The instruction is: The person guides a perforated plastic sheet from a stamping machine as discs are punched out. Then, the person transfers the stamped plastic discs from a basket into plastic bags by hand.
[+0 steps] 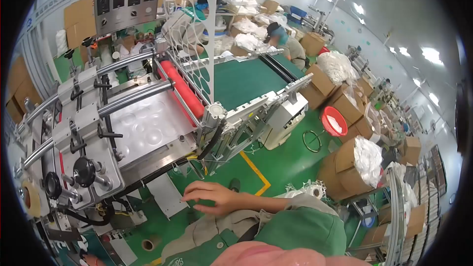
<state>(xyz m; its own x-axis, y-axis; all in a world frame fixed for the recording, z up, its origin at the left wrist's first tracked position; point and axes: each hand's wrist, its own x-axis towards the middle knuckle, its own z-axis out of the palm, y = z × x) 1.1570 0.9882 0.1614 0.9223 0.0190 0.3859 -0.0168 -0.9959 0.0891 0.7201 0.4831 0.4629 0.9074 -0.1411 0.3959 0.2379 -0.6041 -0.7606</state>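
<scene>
My right hand reaches in from the right at waist height, fingers loosely bent and apart, with nothing in it. It hangs in front of the machine, above the green floor and beside a pale hanging sheet-metal panel. At the lower left edge, a small patch of skin that looks like my left hand shows beside something dark; its fingers are too small and cut off to read. On the machine bed lies a clear sheet with round moulded shapes, ahead of a red roller.
A green conveyor belt runs beyond the roller. Black knobs and a control panel are at left. Boxes with white material and a red basket stand at right. Two people work behind.
</scene>
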